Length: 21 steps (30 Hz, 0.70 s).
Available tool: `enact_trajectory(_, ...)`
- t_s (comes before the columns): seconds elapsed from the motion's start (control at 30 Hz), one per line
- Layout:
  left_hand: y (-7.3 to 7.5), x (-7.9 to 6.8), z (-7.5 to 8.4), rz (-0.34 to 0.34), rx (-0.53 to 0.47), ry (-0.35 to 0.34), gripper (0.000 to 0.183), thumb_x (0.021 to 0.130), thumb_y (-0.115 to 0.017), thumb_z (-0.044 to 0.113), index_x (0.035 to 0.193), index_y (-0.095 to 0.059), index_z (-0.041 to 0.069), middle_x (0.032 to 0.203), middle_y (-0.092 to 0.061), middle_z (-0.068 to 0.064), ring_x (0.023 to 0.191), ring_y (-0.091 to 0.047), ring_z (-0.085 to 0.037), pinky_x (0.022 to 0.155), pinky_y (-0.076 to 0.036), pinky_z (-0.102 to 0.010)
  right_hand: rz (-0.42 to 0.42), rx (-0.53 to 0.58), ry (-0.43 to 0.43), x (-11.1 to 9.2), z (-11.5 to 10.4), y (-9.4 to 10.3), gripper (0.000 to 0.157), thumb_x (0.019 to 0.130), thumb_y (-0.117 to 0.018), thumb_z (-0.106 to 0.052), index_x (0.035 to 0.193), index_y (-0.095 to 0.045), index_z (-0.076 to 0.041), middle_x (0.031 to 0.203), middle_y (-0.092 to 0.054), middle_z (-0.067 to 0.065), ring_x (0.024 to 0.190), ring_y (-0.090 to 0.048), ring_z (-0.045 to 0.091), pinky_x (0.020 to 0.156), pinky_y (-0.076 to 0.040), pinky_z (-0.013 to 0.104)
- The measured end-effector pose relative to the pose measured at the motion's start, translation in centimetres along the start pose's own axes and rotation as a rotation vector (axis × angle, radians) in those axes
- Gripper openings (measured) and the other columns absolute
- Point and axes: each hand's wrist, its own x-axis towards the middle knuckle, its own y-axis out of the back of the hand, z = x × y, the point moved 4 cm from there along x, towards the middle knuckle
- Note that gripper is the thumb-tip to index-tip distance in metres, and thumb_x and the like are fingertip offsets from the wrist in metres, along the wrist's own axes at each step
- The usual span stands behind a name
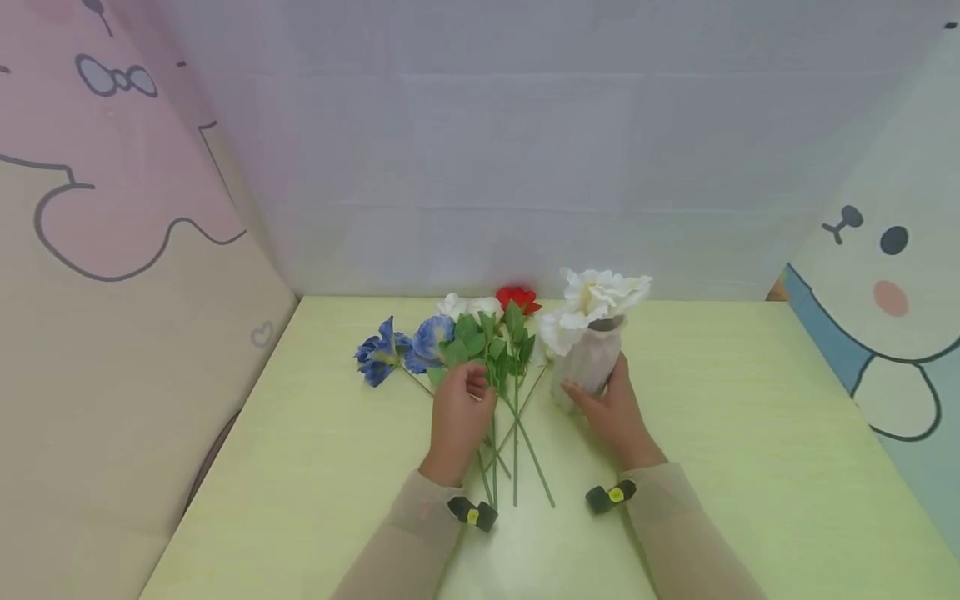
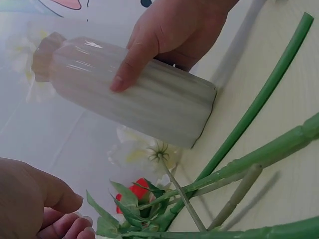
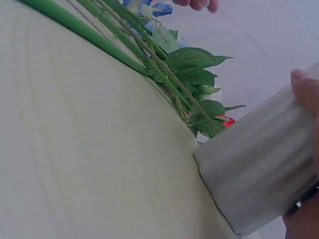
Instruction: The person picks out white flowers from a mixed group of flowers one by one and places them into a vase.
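Note:
My right hand (image 1: pixel 617 417) grips a pale ribbed vase (image 1: pixel 588 367) from its right side, thumb across the front. A large white flower (image 1: pixel 603 296) sits in the vase mouth. Over the stems of the loose flowers hovers my left hand (image 1: pixel 462 421), fingers loosely curled and nothing visible in them. Two blue flowers (image 1: pixel 381 354) lie to its left. Beyond it are white roses (image 1: pixel 467 307), a red flower (image 1: pixel 518 300) and green leaves (image 1: pixel 471 337). Beside the vase, low down, another white flower (image 2: pixel 142 152) shows in the left wrist view, its stem crossing the others.
Green stems (image 1: pixel 516 458) spread toward the near side of the pale yellow table (image 1: pixel 750 417). A light cloth wall (image 1: pixel 525 167) stands behind the table. Panels with cartoon animals flank it, pink at left (image 1: pixel 120 217) and pale green at right (image 1: pixel 892 317).

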Motion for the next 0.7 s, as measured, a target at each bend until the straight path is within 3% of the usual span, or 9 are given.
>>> enact_trajectory(0.27, -1.0, 0.1, -1.6, -0.099, 0.109, 0.104, 0.043, 0.090, -0.072, 0.008, 0.131, -0.063, 0.000, 0.112, -0.066, -0.011, 0.093, -0.065, -0.021, 0.078, -0.057, -0.041, 0.003, 0.003, -0.032, -0.1, 0.3, 0.0, 0.088, 0.091, -0.080, -0.025, 0.154, -0.022, -0.002, 0.143, -0.045, 0.024, 0.133, -0.044, 0.038, 0.115, -0.030, 0.057)
enact_trajectory(0.4, -1.2, 0.0, -2.0, -0.111, 0.173, 0.136, 0.040, 0.090, -0.074, 0.011, 0.127, -0.064, 0.001, 0.110, -0.067, -0.010, 0.094, -0.065, -0.023, 0.077, -0.057, -0.042, 0.002, 0.001, -0.013, -0.2, 0.4, 0.0, 0.086, 0.091, -0.080, -0.023, 0.153, -0.023, -0.001, 0.142, -0.045, 0.024, 0.134, -0.044, 0.038, 0.115, -0.030, 0.056)
enact_trajectory(0.7, -1.3, 0.1, -2.7, -0.143, 0.206, 0.213, 0.033, 0.092, -0.074, 0.015, 0.123, -0.066, 0.004, 0.102, -0.068, -0.004, 0.082, -0.064, -0.020, 0.066, -0.055, -0.036, -0.004, 0.007, 0.002, 0.0, 0.4, 0.0, 0.084, 0.092, -0.079, -0.022, 0.152, -0.023, -0.001, 0.142, -0.045, 0.023, 0.134, -0.044, 0.036, 0.115, -0.030, 0.056)
